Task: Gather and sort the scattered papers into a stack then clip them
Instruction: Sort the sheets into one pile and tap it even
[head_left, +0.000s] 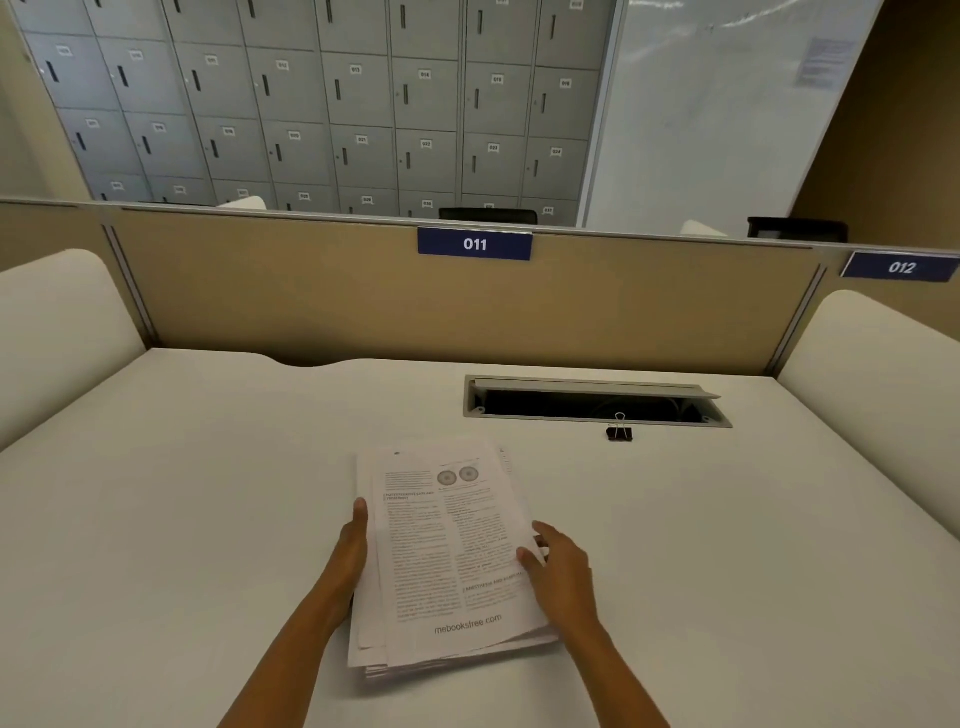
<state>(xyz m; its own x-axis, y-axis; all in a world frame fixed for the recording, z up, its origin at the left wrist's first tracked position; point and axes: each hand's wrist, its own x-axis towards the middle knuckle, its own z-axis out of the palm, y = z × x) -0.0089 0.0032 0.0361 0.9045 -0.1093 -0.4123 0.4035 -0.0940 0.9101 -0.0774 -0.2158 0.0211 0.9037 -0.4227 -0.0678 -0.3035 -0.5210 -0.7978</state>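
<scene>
Two hands are flanking the uneven paper stack (447, 556) lying at desk (208, 493) centre: left hand (349, 551) pressing flat-fingered against its 9 o'clock edge, right hand (563, 569) resting loosely spread fingers on its 3 o'clock edge. Black binder clip (619, 431) is sitting unused toward 1 o'clock, beside the cable tray (597, 402).

Left hand (349, 551) and right hand (558, 566) flank the uneven paper stack (447, 556); binder clip (618, 431) lies apart.

One loose stack of papers (447, 551), one binder clip (619, 431), two hands, two numbered desk signs.
</scene>
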